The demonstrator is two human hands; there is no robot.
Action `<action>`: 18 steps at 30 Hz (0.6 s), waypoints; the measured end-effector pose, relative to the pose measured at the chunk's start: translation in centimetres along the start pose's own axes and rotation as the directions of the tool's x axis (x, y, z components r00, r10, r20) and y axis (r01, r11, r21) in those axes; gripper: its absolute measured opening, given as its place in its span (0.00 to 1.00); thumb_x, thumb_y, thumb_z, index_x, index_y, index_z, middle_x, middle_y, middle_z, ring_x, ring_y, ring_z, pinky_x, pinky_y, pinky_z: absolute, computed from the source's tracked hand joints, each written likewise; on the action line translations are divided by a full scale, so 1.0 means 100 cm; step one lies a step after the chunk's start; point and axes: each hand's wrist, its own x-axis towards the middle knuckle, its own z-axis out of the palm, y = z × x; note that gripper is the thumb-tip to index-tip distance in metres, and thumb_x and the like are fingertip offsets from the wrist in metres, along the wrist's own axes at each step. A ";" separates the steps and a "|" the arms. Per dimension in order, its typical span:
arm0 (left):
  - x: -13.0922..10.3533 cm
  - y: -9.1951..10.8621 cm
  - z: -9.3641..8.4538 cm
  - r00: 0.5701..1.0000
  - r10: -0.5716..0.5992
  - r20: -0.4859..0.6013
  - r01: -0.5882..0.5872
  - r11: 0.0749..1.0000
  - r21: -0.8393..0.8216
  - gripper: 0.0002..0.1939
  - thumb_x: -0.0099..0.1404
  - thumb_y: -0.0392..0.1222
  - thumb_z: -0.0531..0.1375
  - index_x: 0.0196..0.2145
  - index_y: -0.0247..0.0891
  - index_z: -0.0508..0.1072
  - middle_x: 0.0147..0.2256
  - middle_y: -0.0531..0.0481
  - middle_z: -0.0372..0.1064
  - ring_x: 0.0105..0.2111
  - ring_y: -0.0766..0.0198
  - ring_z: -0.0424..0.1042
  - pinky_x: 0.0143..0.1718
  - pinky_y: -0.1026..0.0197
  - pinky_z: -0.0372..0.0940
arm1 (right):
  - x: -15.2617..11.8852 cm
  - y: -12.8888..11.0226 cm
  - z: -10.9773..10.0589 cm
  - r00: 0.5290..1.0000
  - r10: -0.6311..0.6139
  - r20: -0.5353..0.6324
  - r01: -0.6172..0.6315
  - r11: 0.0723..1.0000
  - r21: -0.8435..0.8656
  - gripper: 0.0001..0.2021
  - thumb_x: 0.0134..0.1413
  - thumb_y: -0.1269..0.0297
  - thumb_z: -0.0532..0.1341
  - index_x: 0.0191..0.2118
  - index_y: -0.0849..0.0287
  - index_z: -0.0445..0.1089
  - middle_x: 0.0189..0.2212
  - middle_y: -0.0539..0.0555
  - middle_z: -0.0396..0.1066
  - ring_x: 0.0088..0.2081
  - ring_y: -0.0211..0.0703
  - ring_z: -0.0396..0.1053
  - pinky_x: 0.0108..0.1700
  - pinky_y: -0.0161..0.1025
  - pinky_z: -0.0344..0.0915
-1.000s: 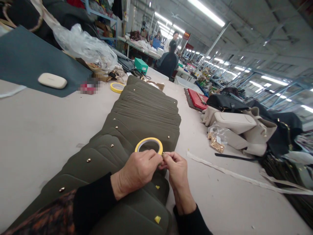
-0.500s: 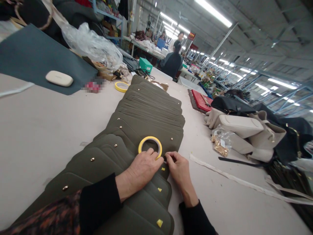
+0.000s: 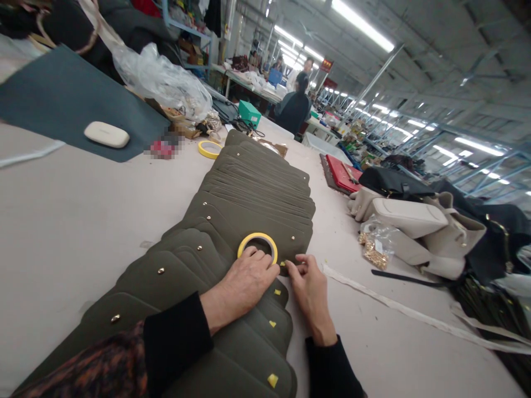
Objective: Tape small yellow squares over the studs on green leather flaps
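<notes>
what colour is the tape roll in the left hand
The tape roll is yellow with a greyish inner side, clearest in the head view.

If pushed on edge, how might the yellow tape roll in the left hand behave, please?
The yellow tape roll would likely roll, being round. Looking narrow, it could easily tip sideways. As an open ring, it may be fairly light.

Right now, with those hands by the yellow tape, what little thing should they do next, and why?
Maybe the right hand should pull a fresh bit from the yellow roll, since the left hand holds it close by. Yellow bits sit along the nearer green panels, but the shiny stud just beyond shows no yellow.
</notes>
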 end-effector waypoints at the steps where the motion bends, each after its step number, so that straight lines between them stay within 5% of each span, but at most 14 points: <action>1: 0.000 0.000 -0.001 1.000 0.001 -0.006 -0.001 1.000 -0.004 0.06 0.67 0.33 0.51 0.35 0.37 0.67 0.34 0.48 0.65 0.37 0.56 0.64 0.44 0.51 0.58 | -0.003 0.002 -0.002 0.998 -0.067 -0.021 0.067 0.998 0.003 0.09 0.56 0.59 0.58 0.39 0.59 0.68 0.25 0.51 0.74 0.26 0.41 0.71 0.32 0.36 0.66; 5: 0.001 -0.001 -0.003 1.000 -0.012 -0.013 0.011 1.000 -0.023 0.07 0.66 0.30 0.50 0.35 0.37 0.66 0.34 0.47 0.64 0.36 0.57 0.63 0.44 0.51 0.57 | -0.009 0.003 -0.004 0.920 -0.386 0.069 0.392 0.911 -0.128 0.09 0.61 0.67 0.53 0.36 0.59 0.71 0.31 0.55 0.73 0.33 0.42 0.71 0.38 0.38 0.67; 7: 0.001 -0.001 -0.004 1.000 -0.018 -0.009 0.018 1.000 -0.024 0.08 0.65 0.29 0.50 0.36 0.38 0.66 0.34 0.47 0.64 0.36 0.56 0.63 0.44 0.51 0.58 | -0.007 0.001 -0.001 0.894 -0.420 0.155 0.444 0.877 -0.184 0.12 0.61 0.70 0.51 0.37 0.60 0.72 0.32 0.57 0.73 0.35 0.44 0.71 0.41 0.39 0.67; 14: 0.000 -0.003 -0.014 1.000 -0.004 0.026 0.004 1.000 -0.030 0.07 0.67 0.32 0.49 0.38 0.38 0.65 0.36 0.46 0.63 0.36 0.57 0.62 0.36 0.55 0.61 | 0.005 -0.004 0.005 0.971 -0.119 0.210 0.151 0.978 -0.144 0.10 0.56 0.65 0.57 0.34 0.57 0.76 0.30 0.55 0.76 0.31 0.45 0.73 0.36 0.39 0.65; 18: -0.002 -0.004 -0.020 0.999 0.032 0.006 -0.032 0.998 -0.048 0.06 0.68 0.33 0.49 0.38 0.38 0.65 0.37 0.48 0.63 0.36 0.59 0.63 0.38 0.58 0.63 | 0.003 -0.004 0.000 0.959 -0.016 0.282 0.030 0.999 -0.043 0.10 0.53 0.62 0.58 0.29 0.56 0.76 0.27 0.53 0.77 0.28 0.45 0.72 0.31 0.37 0.63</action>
